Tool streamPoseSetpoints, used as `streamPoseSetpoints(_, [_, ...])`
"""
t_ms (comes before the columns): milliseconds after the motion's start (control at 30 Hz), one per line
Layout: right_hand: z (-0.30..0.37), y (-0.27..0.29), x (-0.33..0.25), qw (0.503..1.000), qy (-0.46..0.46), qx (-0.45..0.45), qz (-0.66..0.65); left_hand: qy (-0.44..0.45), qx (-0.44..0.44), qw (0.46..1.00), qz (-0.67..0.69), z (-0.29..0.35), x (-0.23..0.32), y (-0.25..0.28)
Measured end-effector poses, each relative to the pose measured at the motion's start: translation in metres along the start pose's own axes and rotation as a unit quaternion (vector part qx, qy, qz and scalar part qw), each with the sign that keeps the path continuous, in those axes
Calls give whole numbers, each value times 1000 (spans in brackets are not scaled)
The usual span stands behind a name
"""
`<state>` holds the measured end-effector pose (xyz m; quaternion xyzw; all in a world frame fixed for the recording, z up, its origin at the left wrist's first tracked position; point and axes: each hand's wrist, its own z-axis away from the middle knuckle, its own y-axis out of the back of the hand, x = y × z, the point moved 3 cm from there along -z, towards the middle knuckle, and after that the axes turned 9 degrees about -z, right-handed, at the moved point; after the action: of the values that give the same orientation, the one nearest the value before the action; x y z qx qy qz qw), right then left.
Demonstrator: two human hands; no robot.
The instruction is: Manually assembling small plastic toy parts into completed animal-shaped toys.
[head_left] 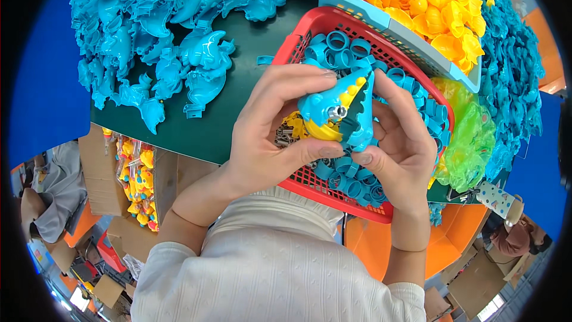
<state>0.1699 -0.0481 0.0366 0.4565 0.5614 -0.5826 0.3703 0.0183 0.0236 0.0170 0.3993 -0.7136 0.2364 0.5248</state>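
Over a red plastic basket [438, 83], my two hands hold the parts of a small toy close together. My left hand [262, 128] grips a blue and yellow toy piece [317, 104] between thumb and fingers; a small shiny metal cylinder [337, 112] sits in it. In my right hand [405, 143], thumb and fingers pinch a blue moulded shell half [360, 126] with a jagged edge, right beside that piece. Under the hands the basket holds many blue rings [338, 40], with small yellow parts [293, 120] and small metal parts [282, 136] partly hidden by my left hand.
Blue shell parts [149, 18] lie heaped on the dark green table [202, 131] at the far left, and another blue heap [512, 65] is at right. A light blue basket [393, 27] holds yellow shells [429, 0]. A green plastic bag [471, 137] and an open carton [98, 173] stand nearby.
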Motion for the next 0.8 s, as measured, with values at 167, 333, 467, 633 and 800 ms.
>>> streamPoseSetpoints(167, [0, 1, 0, 1000, 7, -10, 15, -19, 24, 999, -15, 0, -2, -1])
streamPoseSetpoints(333, [-1, 1, 1, 1000, 9, -5, 21, -20, 31, 999, -38, 1, -2, 0])
streamPoseSetpoints(467, [-1, 1, 3, 1000, -1, -11, 28, -11, 36, 999, -33, 2, -3, 0])
streamPoseSetpoints(633, [-2, 2, 3, 998, 16, -19, 53, -13, 38, 998, -43, 2, -1, 1])
streamPoseSetpoints(800, [-1, 6, 4, 995, 18, -29, 97, -6, 32, 998, -53, 2, 0, 0])
